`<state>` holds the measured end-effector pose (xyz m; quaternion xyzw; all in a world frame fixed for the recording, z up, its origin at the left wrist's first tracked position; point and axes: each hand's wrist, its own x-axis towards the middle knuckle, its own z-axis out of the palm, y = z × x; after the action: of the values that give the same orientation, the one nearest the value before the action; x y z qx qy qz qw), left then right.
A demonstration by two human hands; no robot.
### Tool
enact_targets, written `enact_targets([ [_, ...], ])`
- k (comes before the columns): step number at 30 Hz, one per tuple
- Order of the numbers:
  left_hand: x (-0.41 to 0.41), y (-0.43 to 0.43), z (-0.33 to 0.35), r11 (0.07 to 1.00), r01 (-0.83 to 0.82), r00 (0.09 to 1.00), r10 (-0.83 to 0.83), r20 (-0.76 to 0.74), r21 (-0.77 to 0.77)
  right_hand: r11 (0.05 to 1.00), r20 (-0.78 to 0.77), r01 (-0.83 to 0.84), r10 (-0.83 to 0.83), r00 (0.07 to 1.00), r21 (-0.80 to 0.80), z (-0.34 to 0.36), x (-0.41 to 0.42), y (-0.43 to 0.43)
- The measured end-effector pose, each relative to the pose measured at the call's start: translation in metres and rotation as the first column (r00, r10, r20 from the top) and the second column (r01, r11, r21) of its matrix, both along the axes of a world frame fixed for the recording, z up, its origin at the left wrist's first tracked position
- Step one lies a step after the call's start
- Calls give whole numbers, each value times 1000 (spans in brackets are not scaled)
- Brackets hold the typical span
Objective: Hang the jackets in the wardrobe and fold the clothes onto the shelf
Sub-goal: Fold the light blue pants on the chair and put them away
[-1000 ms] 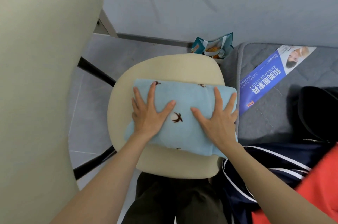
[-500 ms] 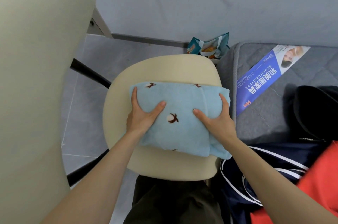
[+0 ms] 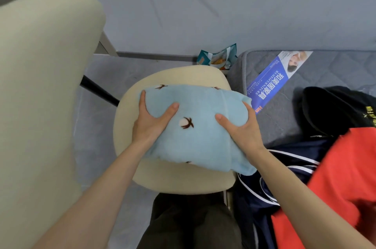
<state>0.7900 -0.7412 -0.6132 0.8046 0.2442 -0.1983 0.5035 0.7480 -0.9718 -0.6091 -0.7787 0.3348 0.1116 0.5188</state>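
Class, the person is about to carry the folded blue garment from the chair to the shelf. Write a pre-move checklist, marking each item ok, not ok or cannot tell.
1. Left hand grips the blue garment: ok, thumb on top, fingers under the edge.
2. Right hand grips its other side: ok, thumb on top, fingers round the edge.
3. Fold tidy: not ok, a corner droops past the chair seat at the near right.
4. Corner free of the navy jacket: cannot tell, they overlap in view.
5. Shelf ready: cannot tell, none in view.
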Motion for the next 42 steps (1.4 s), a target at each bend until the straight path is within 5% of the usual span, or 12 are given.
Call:
enact_targets([
  [18,-139,3,186,982,145,933,-96,346,-118,996,381,-91,82,921,5,178,-145,-20],
  [32,-373,97,294,969,-152,887,220,405,-193,933,455,-359,319,831,2,275,-303,74],
  [42,-578,236,330,867,-461,761,496,417,-190,763,462,-645,562,686,29,313,-428,237],
])
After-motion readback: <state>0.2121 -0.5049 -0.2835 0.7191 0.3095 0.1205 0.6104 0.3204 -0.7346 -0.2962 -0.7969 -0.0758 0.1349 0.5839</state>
